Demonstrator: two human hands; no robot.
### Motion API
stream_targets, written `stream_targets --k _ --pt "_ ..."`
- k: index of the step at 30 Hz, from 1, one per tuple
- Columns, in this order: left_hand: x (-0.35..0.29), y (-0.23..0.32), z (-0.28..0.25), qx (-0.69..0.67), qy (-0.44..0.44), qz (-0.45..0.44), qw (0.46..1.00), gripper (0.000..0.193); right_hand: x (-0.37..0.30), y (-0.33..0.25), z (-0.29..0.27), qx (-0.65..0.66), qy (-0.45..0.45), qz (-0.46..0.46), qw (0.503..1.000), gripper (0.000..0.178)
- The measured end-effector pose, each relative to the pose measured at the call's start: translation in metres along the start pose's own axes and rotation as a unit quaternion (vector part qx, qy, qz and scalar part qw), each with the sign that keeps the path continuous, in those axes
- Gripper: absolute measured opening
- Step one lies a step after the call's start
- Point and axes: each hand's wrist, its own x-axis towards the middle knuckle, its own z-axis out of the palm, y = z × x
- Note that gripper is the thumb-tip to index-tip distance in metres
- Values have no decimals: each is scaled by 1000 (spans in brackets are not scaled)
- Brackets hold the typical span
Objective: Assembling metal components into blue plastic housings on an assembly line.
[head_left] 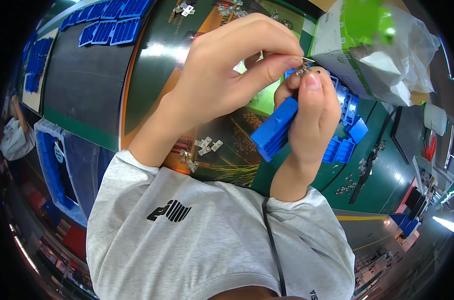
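Note:
My left hand [232,70] reaches in from the left, thumb and forefinger pinched on a small shiny metal part [305,67] that looks like a spring or clip. Meeting it at the fingertips is my right hand [314,112], its thumb just below the metal. A blue ribbed plastic housing [276,131] is held in the right palm and sticks out toward the left, tilted. My fingers partly cover the metal part, so its full shape is hidden. Small flat metal plates [205,145] lie on the table below my left wrist.
Blue plastic housings [358,129] lie right of my right hand, and more stand in rows on a dark mat [82,75] at far left. A green-and-white carton [332,47] with a clear plastic bag [397,65] stands at the back right. Loose metal bits [346,186] lie at right.

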Motion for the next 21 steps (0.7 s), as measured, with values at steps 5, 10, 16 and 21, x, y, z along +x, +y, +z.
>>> stream_targets --k 5,10,16,21 --pt "0 -5 1 25 5 41 999 11 -2 -10 -2 183 -55 111 975 27" --pt "2 -7 4 -8 42 132 990 11 6 2 -2 405 -184 192 875 33" --pt "-3 -12 0 -55 21 87 994 13 17 26 7 662 -378 255 595 31" --pt "0 -13 -11 -165 -35 -17 986 13 21 37 17 698 -438 267 499 30"
